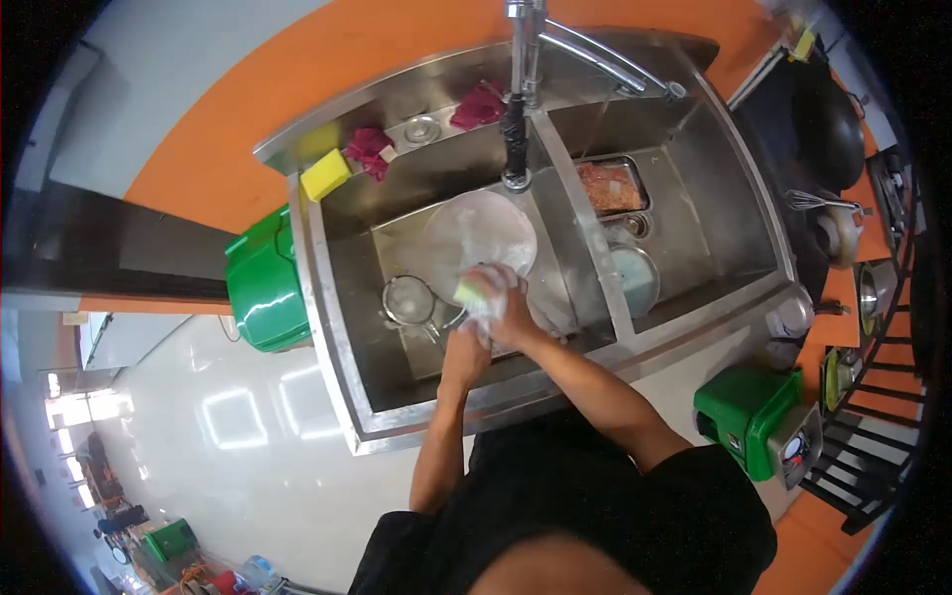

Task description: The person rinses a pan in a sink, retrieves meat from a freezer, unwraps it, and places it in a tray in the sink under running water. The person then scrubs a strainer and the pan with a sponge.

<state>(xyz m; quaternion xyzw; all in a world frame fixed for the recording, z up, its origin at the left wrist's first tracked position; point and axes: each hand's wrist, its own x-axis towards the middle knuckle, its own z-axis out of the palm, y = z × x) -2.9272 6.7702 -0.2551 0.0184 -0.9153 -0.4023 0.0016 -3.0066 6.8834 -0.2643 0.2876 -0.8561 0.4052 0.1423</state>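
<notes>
Over the left basin of a steel sink [332, 342], my two hands are close together. My right hand [510, 309] is closed around a soapy, pale yellow-green sponge [480, 292] covered in foam. Just below it, my left hand [466, 347] is closed on something that foam and my fingers hide; a thin dark handle shows near it. Behind my hands a large pale round bowl [476, 233] with suds lies in the basin. To the left of them rests a small round strainer [408, 299] with a handle.
A faucet [516, 129] hangs over the basin. Yellow sponge [324, 176] and dark red cloths [369, 149] lie on the back ledge. The right basin holds a tray of reddish food [609, 186] and a round container [633, 278]. Green bins [266, 283] stand at both sides.
</notes>
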